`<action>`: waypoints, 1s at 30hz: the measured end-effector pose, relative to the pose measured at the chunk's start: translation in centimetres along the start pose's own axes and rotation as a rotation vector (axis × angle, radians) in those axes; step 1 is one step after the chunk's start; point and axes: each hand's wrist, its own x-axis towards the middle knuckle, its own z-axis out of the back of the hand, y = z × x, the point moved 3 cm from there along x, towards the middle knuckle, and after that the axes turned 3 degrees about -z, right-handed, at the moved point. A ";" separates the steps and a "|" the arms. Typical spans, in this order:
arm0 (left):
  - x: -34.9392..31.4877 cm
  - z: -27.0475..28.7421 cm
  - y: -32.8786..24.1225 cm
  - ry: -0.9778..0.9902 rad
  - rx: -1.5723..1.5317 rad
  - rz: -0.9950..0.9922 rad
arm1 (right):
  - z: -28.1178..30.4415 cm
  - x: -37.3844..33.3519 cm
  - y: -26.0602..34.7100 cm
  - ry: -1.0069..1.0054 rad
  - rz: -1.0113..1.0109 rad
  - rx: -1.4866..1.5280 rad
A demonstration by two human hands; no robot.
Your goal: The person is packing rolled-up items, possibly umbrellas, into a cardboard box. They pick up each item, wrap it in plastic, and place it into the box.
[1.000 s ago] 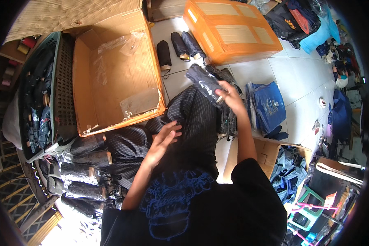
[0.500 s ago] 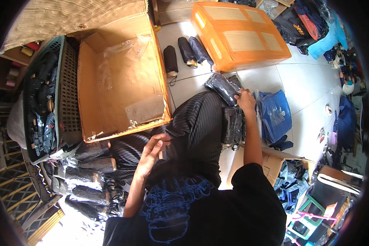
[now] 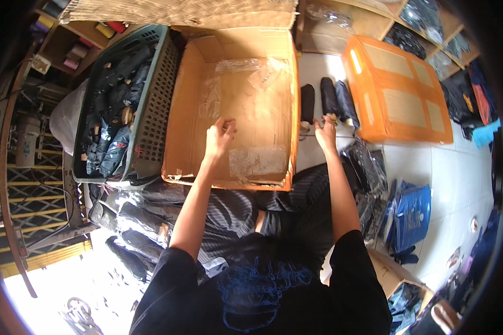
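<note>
My left hand [image 3: 221, 137] hovers over the open cardboard box [image 3: 229, 186], its fingers loosely bent with nothing in them. To the right of the box, my right hand [image 3: 325, 135] reaches toward three folded umbrellas on the tiles, thumb and fingers apart. A black umbrella [image 3: 308, 103] lies closest to the box. Beside it are another dark umbrella [image 3: 329, 96] and a navy umbrella [image 3: 347, 103]. My right fingertips overlap the handle end of the middle one; whether they touch it I cannot tell. Clear plastic wrap [image 3: 257, 162] lies inside the box.
A green basket [image 3: 153, 106] of dark umbrellas stands left of the box. An orange-taped carton [image 3: 399, 92] sits at the far right. Plastic-wrapped dark bundles [image 3: 365, 167] and a blue package [image 3: 411, 215] lie by my right leg; more wrapped umbrellas [image 3: 134, 223] lie at my left.
My view has turned, shifting the scene rightward. My right hand has left the plastic-wrapped bundle and moved forward to the loose umbrellas. My left hand has moved from my lap to above the box.
</note>
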 end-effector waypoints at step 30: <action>-0.7 -0.3 0.4 0.143 -0.457 0.128 | 19.1 -16.7 3.8 0.611 -0.269 -0.147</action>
